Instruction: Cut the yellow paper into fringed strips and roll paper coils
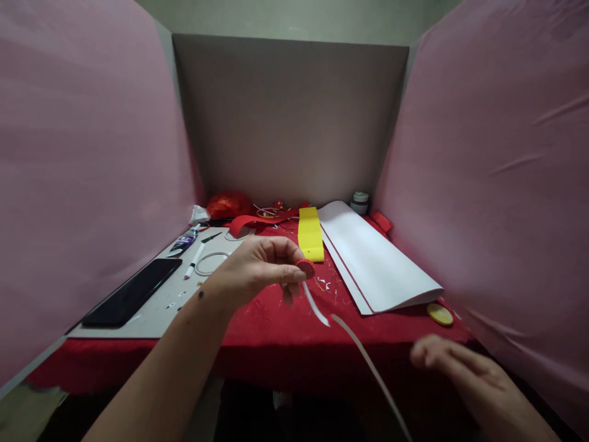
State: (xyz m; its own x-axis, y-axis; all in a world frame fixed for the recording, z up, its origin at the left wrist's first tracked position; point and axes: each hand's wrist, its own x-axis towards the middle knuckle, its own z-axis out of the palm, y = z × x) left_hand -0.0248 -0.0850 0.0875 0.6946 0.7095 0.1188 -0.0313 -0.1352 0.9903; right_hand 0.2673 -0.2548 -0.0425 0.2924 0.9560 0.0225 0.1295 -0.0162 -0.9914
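Between the thumb and forefinger of my left hand point(257, 267) is a small red disc point(305, 268), perhaps a rolled paper coil. A narrow white strip point(316, 307) trails down from it. Close to its lower end begins a longer pale strip point(368, 356), which curves down past the table's front edge; whether the two are one piece I cannot tell. My right hand point(464, 374) is at the lower right, slightly blurred, with its fingers stretched out to the left. It appears to hold nothing and is apart from the strips.
A folded white sheet point(377, 258) and yellow paper strips point(310, 233) lie on the red cloth point(276, 328). At left, a grey board point(151, 319) carries a black phone point(133, 291), a white pen point(195, 261) and a tube point(184, 240). A yellow lid point(440, 314) lies at right. Pink-covered walls flank the table.
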